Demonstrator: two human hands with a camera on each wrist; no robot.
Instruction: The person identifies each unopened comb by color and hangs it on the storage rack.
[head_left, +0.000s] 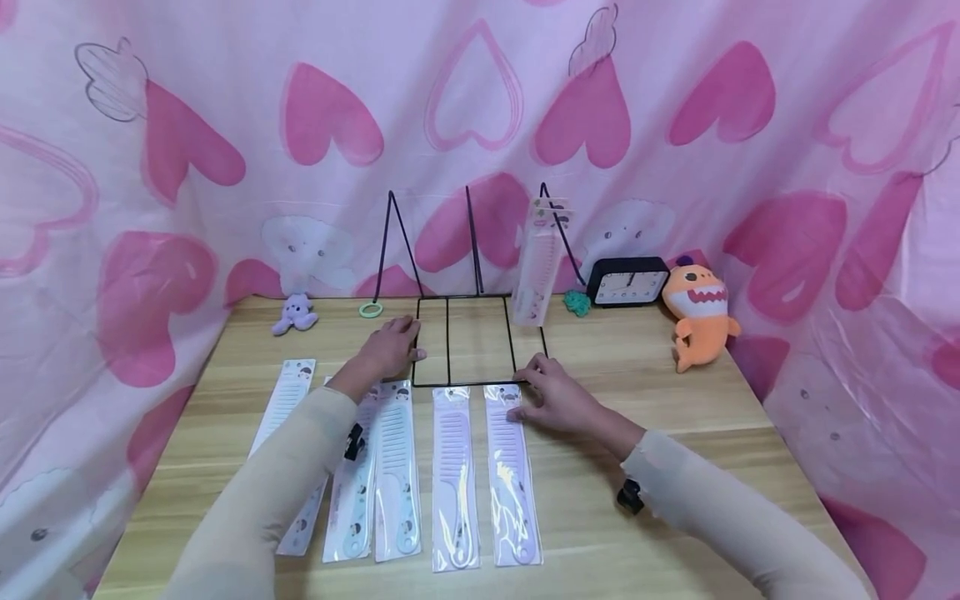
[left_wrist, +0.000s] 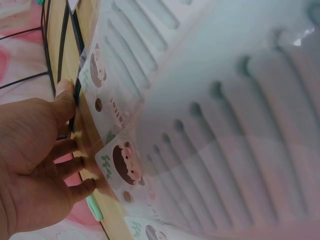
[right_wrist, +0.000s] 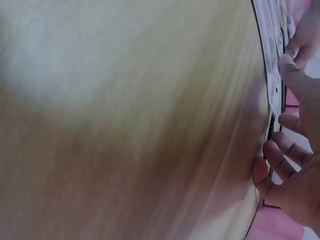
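A black wire rack (head_left: 465, 382) stands mid-table, its flat base toward me and its uprights behind. One packaged comb (head_left: 536, 267) hangs on the rack's right upright. Several packaged combs (head_left: 453, 475) lie in a row in front of the base. My left hand (head_left: 401, 342) lies on the base's left edge, fingers relaxed. In the left wrist view the left hand's (left_wrist: 65, 145) thumb touches the wire (left_wrist: 62, 50) beside the comb packs (left_wrist: 200, 125). My right hand (head_left: 532, 392) rests at the base's front right corner, thumb on the rightmost comb pack (head_left: 510, 467). In the right wrist view, the right hand's fingers (right_wrist: 280, 160) lie against the table (right_wrist: 125, 125).
At the back of the wooden table (head_left: 675, 433) are a purple plush (head_left: 295, 314), a green ring (head_left: 370, 310), a green scrunchie-like item (head_left: 576, 302), a black clock (head_left: 628, 282) and an orange shark plush (head_left: 701, 317). A pink heart curtain surrounds the table.
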